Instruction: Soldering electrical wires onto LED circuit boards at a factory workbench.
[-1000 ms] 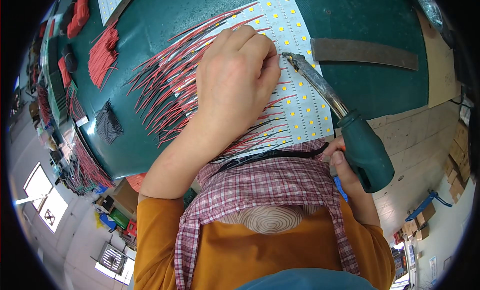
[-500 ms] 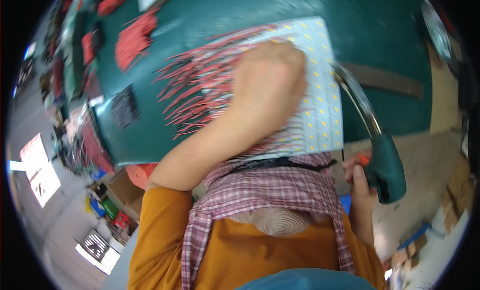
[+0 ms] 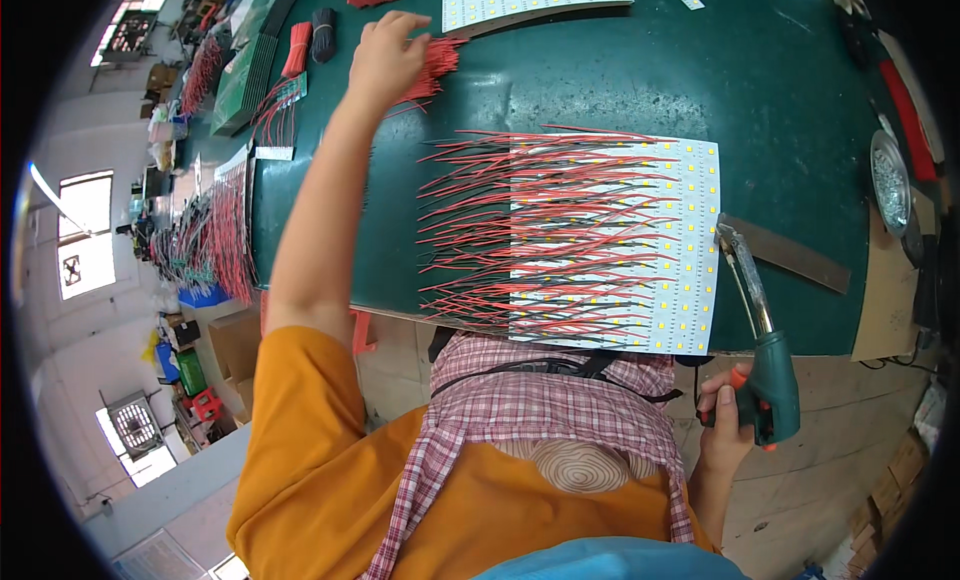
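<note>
My left hand [image 3: 388, 62] reaches out to the far left of the bench, its fingers bent and apart. It is right beside a loose heap of short red wires [image 3: 436, 72]; whether the fingertips touch a wire is hard to see. In my right hand [image 3: 727, 420] is a soldering gun [image 3: 775, 380] with a dark green body and an orange trigger. Its metal tip points up near the right edge of a white LED board [image 3: 698, 250] with yellow chips. Rows of red and black wires [image 3: 465, 220] lie across that board and stick out past its left side.
Another white LED board [image 3: 540, 5] lies at the back of the green bench [image 3: 600, 90]. A dark flat bar [image 3: 790, 255] rests right of the near board. Bundled red wires [image 3: 297, 50] and stacked green boards [image 3: 245, 85] are at left. A round metal dish [image 3: 889, 180] stands at right.
My left hand has gone from above the board to the red wire heap at the far left. The view has shifted, and my right hand keeps hold of the soldering gun.
</note>
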`<state>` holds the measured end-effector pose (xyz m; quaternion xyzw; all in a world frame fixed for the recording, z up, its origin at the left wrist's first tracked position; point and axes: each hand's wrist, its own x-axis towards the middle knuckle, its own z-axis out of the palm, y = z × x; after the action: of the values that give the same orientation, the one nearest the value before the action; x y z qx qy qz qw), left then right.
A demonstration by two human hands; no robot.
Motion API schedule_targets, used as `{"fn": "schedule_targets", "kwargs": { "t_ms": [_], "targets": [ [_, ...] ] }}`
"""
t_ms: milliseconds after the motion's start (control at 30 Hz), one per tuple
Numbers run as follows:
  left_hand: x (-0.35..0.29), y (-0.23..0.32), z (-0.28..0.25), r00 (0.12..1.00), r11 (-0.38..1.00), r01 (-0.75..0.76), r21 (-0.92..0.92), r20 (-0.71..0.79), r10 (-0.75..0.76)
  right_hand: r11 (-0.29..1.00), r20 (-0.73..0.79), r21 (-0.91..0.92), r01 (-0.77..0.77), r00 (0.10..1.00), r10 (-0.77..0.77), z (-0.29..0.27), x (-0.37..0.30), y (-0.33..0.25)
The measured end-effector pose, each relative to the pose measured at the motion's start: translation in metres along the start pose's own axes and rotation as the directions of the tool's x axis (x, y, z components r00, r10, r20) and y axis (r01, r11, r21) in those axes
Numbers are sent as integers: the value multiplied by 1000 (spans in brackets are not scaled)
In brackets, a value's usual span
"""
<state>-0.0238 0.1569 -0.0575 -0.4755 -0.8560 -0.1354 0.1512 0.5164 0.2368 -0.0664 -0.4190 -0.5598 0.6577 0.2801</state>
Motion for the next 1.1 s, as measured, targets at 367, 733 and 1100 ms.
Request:
{"fn": "schedule_targets", "kwargs": {
  "t_ms": [367, 733, 1100],
  "targets": [
    [14, -3, 1, 972, 973, -166, -160, 142, 190, 1000, -30, -12, -5, 1000, 5, 2, -1, 5],
    [16, -14, 1, 970, 953, -219, -209, 55, 235, 996, 36, 24, 81, 996, -82, -3, -3, 16],
    [12, 113, -23, 525, 414, -851, 324, 557, 643, 995, 28, 11, 103, 994, -103, 1, -6, 27]
  ]
}}
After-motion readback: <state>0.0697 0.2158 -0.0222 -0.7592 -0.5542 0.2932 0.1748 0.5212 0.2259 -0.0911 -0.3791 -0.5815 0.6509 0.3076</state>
